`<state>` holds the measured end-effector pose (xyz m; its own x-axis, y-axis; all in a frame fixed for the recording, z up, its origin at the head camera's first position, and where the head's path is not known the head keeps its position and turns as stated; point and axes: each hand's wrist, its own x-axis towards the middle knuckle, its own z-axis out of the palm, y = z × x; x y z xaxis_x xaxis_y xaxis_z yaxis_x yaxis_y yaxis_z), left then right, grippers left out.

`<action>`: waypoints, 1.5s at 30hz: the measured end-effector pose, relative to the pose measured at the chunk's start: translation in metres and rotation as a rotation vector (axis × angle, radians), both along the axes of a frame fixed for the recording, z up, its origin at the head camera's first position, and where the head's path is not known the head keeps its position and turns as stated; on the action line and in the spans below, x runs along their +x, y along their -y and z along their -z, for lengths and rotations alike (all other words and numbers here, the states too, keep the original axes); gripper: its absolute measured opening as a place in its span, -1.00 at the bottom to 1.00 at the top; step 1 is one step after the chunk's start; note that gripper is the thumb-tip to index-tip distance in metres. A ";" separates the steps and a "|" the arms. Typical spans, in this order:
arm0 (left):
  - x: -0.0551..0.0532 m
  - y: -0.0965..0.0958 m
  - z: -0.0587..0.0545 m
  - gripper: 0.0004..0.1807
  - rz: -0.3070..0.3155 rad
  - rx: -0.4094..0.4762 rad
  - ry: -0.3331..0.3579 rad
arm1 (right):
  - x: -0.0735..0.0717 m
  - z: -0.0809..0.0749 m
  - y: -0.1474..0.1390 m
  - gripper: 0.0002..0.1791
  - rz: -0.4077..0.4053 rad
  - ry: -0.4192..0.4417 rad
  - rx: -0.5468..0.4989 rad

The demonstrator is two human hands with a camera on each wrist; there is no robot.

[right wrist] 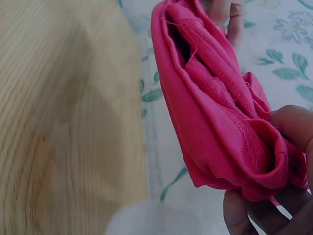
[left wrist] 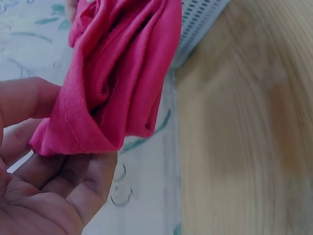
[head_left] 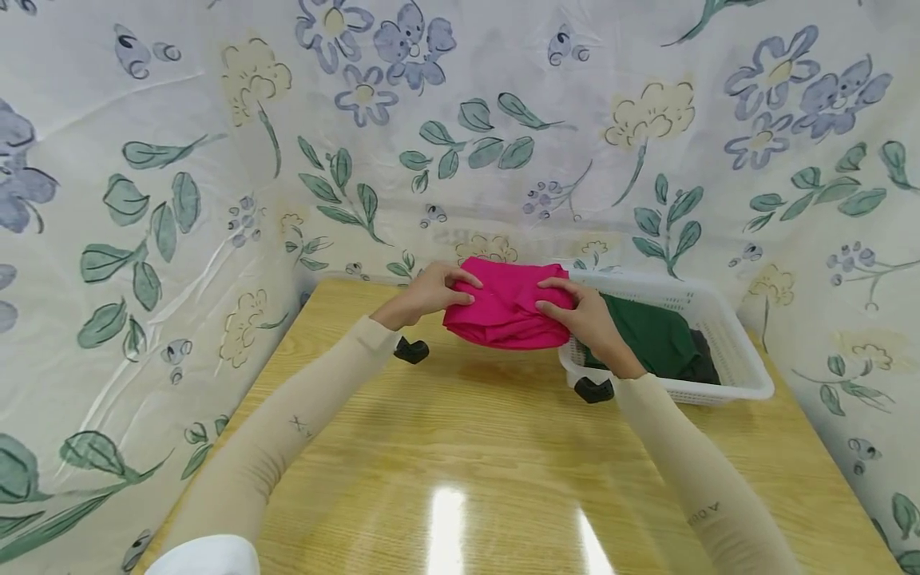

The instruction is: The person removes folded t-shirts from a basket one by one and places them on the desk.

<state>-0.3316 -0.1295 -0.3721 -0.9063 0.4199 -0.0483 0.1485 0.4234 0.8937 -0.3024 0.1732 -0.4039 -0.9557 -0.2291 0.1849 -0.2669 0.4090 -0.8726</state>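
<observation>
A folded bright pink cloth garment (head_left: 506, 307) is held up above the far part of the table, between both hands. My left hand (head_left: 430, 291) grips its left end, thumb on one side and fingers on the other, as the left wrist view shows. At the opposite end my right hand (head_left: 585, 319) pinches the cloth the same way. Stacked folds and stitched seams of the garment (left wrist: 115, 83) show in the left wrist view. In the right wrist view a loose thread hangs across the folds of the garment (right wrist: 210, 107).
To the right stands a white perforated plastic basket (head_left: 751, 375), holding a dark green folded cloth (head_left: 647, 331) and a darker cloth (head_left: 707, 359). The wooden table (head_left: 431, 431) has a flower-patterned sheet (head_left: 460, 120) behind and beside it.
</observation>
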 end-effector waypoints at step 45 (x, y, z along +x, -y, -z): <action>-0.005 0.155 0.047 -0.64 -0.188 -0.166 0.013 | -0.026 0.060 0.165 -0.62 -0.055 -0.019 0.080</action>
<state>-0.3365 -0.2846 -0.4194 -0.9667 0.2289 -0.1145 0.0422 0.5839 0.8107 -0.3281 0.0086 -0.4634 -0.9376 -0.2963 0.1820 -0.3074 0.4613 -0.8323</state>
